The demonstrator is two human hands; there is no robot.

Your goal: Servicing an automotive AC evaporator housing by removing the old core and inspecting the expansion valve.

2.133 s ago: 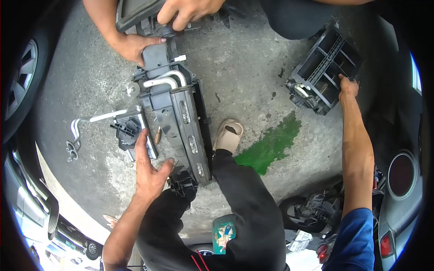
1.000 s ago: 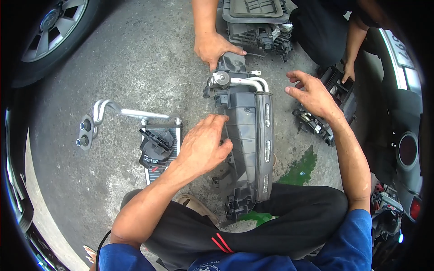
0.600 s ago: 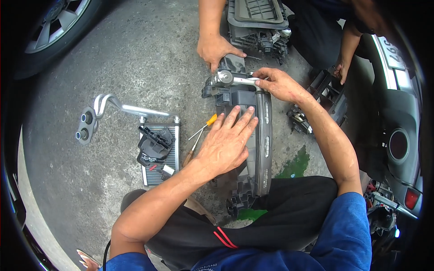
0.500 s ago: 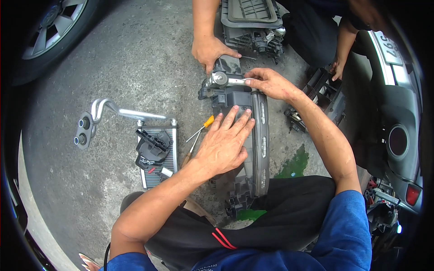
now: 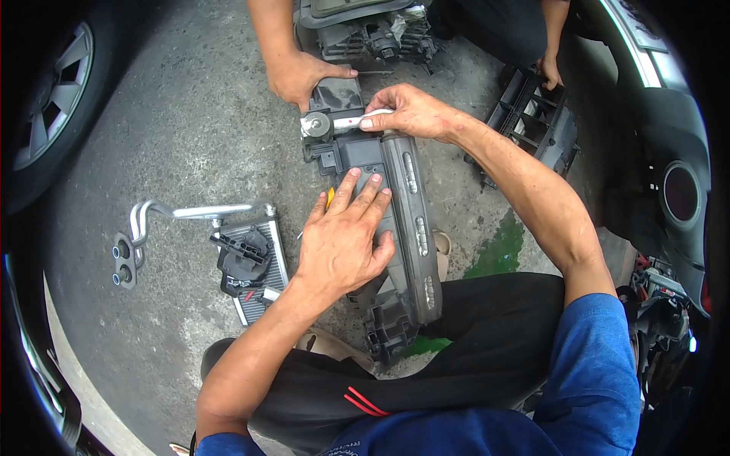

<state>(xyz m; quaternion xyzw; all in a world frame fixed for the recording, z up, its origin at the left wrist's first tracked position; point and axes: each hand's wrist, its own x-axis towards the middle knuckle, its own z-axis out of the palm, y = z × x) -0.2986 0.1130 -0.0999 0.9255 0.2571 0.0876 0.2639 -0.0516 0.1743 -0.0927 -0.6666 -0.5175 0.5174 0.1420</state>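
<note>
Rough grey concrete floor [image 5: 175, 144] is spreading beneath both hands, mottled with pale, worn patches. A long housing [image 5: 411, 228] of dull dark plastic is lying directly under the left hand, its slotted strip running down on that hand's right. It is looking dusty and scuffed, with boxy ribs and jagged clips at the near end. Right of the right hand, an open plastic frame [image 5: 532, 121] is showing deep, straight-walled compartments. Left of the left hand, a finned metal core [image 5: 277, 258] is lying flat, smooth silvery tubes bending away from it. The left hand [image 5: 344, 235] is spreading its fingers flat on the housing. The right hand [image 5: 407, 112] is pinching a bare metal pipe [image 5: 347, 124] (smooth and pale against the plastic) between thumb and fingers. A black moulded piece [image 5: 247, 254] is sitting on the core. Beside the left fingers, a small yellow-orange handle [image 5: 330, 197] is peeking out.
</note>
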